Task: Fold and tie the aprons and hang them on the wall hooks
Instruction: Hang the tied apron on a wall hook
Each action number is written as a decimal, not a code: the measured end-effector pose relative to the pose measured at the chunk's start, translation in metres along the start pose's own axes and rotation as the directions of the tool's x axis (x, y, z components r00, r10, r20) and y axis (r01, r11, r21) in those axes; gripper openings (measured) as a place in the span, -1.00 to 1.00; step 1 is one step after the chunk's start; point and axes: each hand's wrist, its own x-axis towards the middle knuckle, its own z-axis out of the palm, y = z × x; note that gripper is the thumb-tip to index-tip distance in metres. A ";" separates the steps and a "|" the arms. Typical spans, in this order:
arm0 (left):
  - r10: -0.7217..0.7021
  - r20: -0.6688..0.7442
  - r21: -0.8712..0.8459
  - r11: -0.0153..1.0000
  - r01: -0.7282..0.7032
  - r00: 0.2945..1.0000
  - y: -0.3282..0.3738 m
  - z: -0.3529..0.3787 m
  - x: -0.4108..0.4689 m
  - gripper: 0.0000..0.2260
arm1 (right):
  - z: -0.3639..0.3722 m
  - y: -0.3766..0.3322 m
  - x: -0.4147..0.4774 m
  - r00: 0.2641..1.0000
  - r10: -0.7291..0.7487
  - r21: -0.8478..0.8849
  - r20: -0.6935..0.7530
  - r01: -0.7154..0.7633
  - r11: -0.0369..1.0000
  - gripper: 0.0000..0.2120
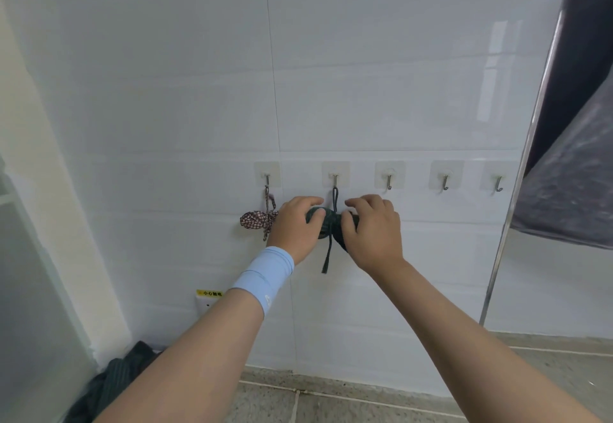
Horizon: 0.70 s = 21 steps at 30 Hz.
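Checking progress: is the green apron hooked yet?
Hooked: the apron hangs by its loop from the hook; left hand and right hand grip it.

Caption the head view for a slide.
Left hand and right hand grip a dark apron bundle on a hook beside a checked bundle.

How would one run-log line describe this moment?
stage: hanging | dark green bundle: loop on second hook | left hand: holds bundle | right hand: holds bundle | checked bundle: hangs on first hook
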 end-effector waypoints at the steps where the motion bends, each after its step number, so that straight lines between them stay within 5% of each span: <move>1: 0.027 -0.055 -0.028 0.999 -0.028 0.998 -0.001 -0.004 -0.006 -0.76 | -0.003 -0.006 -0.004 0.998 -0.038 0.006 -0.053 0.038 0.999 -0.75; 5: 0.054 -0.222 -0.048 0.997 -0.066 0.974 -0.019 -0.025 -0.043 -0.87 | 0.002 -0.040 -0.031 0.984 -0.166 0.166 -0.069 0.176 0.970 -0.78; 10: -0.207 -0.168 0.004 0.977 0.211 0.964 -0.086 -0.056 -0.110 -0.85 | 0.056 -0.083 -0.094 0.906 -0.259 0.350 0.336 0.135 0.927 -0.81; 15: -0.609 -0.042 0.040 0.791 0.610 0.792 -0.188 -0.093 -0.208 -0.81 | 0.151 -0.127 -0.178 0.579 -0.226 0.320 0.783 -0.064 0.945 -0.78; 21: -0.848 0.000 0.255 0.512 0.820 0.529 -0.303 -0.139 -0.322 -0.72 | 0.254 -0.182 -0.274 0.199 -0.233 0.270 0.952 -0.180 0.946 -0.83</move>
